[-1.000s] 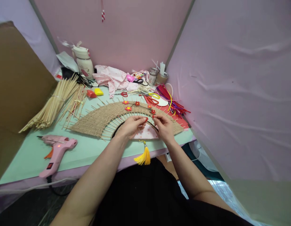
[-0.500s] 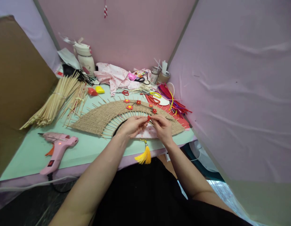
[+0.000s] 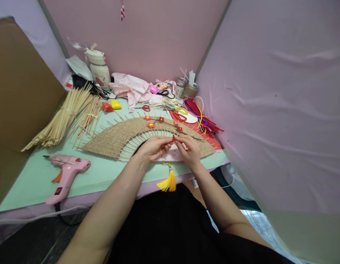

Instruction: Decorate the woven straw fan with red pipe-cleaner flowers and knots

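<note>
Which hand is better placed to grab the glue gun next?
Left hand, likely: the glue gun lies on that side of the table, handle toward the near edge; the right hand is farther away. Both hands pinch a small red piece, though.

This is a small craft workspace with cloth-lined walls [image 3: 282, 91]. A glue gun [image 3: 69, 175], bundled sticks [image 3: 62, 123] and scissors [image 3: 146, 108] show it.

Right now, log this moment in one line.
left hand: pinching red piece; right hand: pinching same red piece; fan: beneath hands; glue gun: lying left
</note>
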A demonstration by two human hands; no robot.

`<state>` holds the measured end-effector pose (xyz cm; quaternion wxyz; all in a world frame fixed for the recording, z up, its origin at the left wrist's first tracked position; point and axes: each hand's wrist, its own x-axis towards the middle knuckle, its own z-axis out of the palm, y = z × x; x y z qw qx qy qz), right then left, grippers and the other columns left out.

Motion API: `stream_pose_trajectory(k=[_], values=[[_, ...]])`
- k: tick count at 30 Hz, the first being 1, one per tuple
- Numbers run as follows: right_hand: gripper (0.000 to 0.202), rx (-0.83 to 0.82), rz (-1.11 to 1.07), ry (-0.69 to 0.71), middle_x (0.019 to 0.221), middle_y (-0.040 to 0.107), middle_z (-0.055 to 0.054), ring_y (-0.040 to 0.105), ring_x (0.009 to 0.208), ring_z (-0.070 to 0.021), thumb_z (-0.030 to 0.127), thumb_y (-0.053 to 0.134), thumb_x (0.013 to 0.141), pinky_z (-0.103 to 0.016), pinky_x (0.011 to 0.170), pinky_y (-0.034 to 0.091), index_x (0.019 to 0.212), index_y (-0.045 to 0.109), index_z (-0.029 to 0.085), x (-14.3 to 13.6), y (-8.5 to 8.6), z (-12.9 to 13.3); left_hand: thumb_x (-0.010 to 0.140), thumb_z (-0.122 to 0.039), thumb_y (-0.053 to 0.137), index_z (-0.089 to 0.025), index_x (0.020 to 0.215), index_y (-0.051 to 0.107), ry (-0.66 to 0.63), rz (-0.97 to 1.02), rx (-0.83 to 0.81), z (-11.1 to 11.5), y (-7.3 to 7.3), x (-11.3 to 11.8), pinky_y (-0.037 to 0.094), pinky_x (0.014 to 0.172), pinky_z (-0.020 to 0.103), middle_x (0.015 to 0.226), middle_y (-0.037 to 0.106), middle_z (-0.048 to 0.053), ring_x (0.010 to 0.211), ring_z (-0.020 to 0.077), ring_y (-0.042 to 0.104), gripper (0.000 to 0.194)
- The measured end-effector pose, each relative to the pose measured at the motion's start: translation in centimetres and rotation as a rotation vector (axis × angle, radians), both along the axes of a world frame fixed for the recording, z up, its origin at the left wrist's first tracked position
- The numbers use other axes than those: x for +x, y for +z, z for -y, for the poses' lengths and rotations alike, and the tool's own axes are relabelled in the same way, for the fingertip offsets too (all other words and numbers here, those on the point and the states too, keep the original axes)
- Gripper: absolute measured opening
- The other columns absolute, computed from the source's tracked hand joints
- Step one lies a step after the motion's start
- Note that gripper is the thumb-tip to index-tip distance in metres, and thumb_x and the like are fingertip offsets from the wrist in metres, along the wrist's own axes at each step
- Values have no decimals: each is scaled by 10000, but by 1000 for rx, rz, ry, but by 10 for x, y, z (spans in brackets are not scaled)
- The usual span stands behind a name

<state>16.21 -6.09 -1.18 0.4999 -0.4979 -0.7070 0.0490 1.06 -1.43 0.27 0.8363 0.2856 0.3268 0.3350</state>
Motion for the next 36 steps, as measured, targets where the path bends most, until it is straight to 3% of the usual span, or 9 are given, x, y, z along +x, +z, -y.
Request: stream_pose_trajectory(k=[3,9,15,17,21,28,36], values=[[144,-4,32,10,900,685,-63,614,856,-202,274,551,863,-375,784,487,918,680,243,2,2,1,631,-130,768,-79,672,654,-8,10,41,0,-3,0,342,429,122,575,575,4,486,19,465,131],[137,-67,-59,0,828,634,-45,577,787,-180,301,524,874,-335,740,462,847,627,216,2,-1,-1,571,-303,808,-114,711,671,31,-66,294,0,-10,0,341,477,182,550,551,-22,490,48,446,272],[199,-302,-277,12,767,600,-17,540,700,-152,382,521,856,-283,671,438,831,597,200,6,2,-3,631,-213,737,-156,793,644,303,-208,678,2,-1,3,451,731,246,795,658,15,766,126,599,195],[205,-393,-327,40,714,580,-1,511,643,-139,395,539,839,-267,624,421,812,594,199,7,4,-2,655,-203,709,-156,781,646,288,-232,736,2,0,3,454,742,252,784,657,15,762,131,598,148],[203,-556,-477,119,597,497,43,419,520,-102,390,563,815,-237,534,360,746,573,200,6,9,-1,694,-209,669,-156,822,658,251,-259,701,2,-1,3,461,688,250,785,660,21,735,137,598,139],[215,-795,-745,350,645,512,34,433,549,-87,383,619,740,-233,544,348,712,543,184,3,16,-1,710,-174,654,-169,889,688,148,-248,812,5,4,2,460,775,261,883,691,46,825,151,617,182],[220,-917,-791,341,570,508,47,414,502,-71,349,684,688,-222,495,278,674,560,168,6,20,-1,723,-138,615,-155,817,717,83,-342,942,3,2,1,456,788,271,842,698,54,816,163,621,140]])
